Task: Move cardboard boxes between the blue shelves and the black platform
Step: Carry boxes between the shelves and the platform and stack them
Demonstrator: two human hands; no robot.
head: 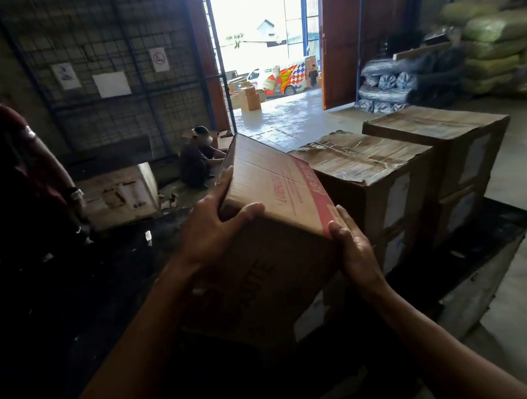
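I hold a tilted cardboard box (pixel 275 198) with a red printed edge in both hands, in front of me at mid-frame. My left hand (pixel 216 223) grips its near left corner, thumb curled over the top face. My right hand (pixel 355 248) clasps the near right corner from the side. The box hangs above the black platform (pixel 493 237), next to two stacks of cardboard boxes: a torn-topped stack (pixel 362 159) and a farther stack (pixel 437 129). No blue shelves are in sight.
A person in a dark red shirt (pixel 8 167) stands at the far left. Another person (pixel 196 161) crouches by the wire-mesh wall. A flat carton (pixel 118 195) lies on the floor at left. Sacks (pixel 496 45) and wrapped rolls (pixel 403 84) pile at the back right by the doorway.
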